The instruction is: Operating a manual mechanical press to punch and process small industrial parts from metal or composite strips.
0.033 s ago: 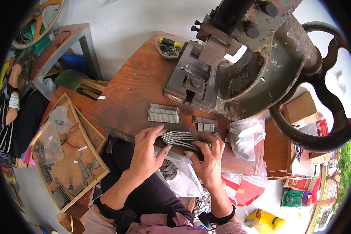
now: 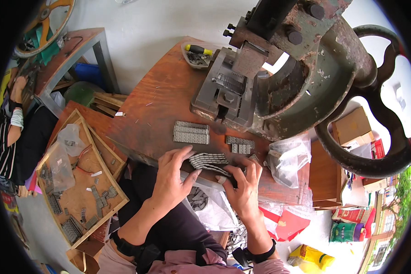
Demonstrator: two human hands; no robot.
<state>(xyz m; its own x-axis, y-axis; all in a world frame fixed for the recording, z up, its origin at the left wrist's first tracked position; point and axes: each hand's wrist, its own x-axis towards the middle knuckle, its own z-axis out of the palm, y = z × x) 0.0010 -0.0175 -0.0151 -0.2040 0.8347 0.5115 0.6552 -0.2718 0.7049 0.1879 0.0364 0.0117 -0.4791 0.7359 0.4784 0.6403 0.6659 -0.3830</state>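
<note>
**Both hands on a fanned stack of metal strips**

Just below the frame's centre, the left hand (image 2: 171, 176) and right hand (image 2: 244, 185) hold a fanned stack of grey metal strips (image 2: 209, 161) between them at the near edge of the reddish tabletop (image 2: 164, 98). The left hand's fingers curl over the stack's left end; the right hand's fingers pinch its right end. Above the stack lie two flat groups of strips (image 2: 191, 132) and (image 2: 239, 144). A heavy green press (image 2: 306, 77) fills the upper right. A clear plastic bag (image 2: 287, 157) sits right of the hands. A wooden tray (image 2: 80, 182) with loose parts lies lower left.
</note>
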